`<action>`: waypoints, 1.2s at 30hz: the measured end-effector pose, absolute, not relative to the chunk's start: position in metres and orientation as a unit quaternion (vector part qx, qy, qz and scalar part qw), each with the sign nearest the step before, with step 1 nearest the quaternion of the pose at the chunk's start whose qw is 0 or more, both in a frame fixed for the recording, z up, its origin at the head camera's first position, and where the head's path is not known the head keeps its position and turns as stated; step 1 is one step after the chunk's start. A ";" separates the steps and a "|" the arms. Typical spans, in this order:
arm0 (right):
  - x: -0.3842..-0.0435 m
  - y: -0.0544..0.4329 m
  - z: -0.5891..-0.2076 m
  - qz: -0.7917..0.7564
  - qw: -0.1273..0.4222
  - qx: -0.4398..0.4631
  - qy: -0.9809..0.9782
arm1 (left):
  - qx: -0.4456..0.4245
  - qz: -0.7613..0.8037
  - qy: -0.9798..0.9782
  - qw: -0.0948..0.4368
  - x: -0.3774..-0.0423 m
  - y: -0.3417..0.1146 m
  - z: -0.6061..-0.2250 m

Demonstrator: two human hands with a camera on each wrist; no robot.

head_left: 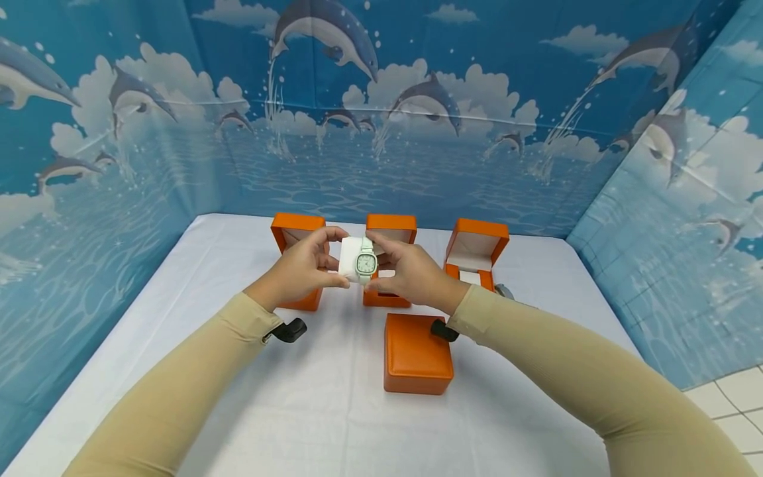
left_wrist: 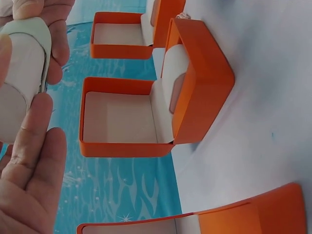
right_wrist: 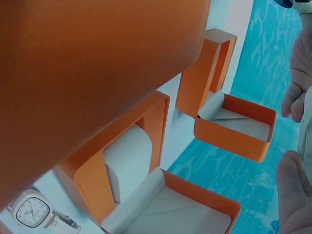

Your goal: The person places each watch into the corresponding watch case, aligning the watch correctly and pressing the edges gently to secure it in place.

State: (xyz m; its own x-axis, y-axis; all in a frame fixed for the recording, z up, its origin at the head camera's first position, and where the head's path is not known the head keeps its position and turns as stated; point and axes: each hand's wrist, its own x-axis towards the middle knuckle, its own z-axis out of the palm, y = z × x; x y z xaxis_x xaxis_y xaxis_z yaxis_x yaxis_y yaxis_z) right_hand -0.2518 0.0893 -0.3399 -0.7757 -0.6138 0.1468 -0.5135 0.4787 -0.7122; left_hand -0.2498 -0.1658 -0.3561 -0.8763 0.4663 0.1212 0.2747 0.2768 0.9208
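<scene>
Both hands hold up a pale green wristwatch [head_left: 366,264], strapped around a white cushion [head_left: 348,258], above the table. My left hand [head_left: 298,268] grips the cushion's left end between thumb and fingers. From the other side, my right hand [head_left: 420,273] pinches the watch and cushion, fingers at the top of the strap and thumb below. The square dial faces the head camera. In the left wrist view, the pale strap [left_wrist: 35,28] curves over the cushion [left_wrist: 22,66]. Behind the hands stand open orange watch boxes, partly hidden.
Open orange boxes stand in a row: left [head_left: 298,223], middle [head_left: 391,225], and right [head_left: 479,237] with a white cushion [head_left: 469,277] inside. A closed orange box [head_left: 418,358] sits nearer. Another watch [right_wrist: 32,212] lies beside the right box. A dolphin-print curtain [head_left: 369,165] backs the white-covered table [head_left: 286,404].
</scene>
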 end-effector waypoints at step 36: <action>-0.250 0.084 -0.342 -0.414 0.075 -0.318 0.850 | 0.252 0.589 0.760 0.113 -0.249 -0.158 -0.359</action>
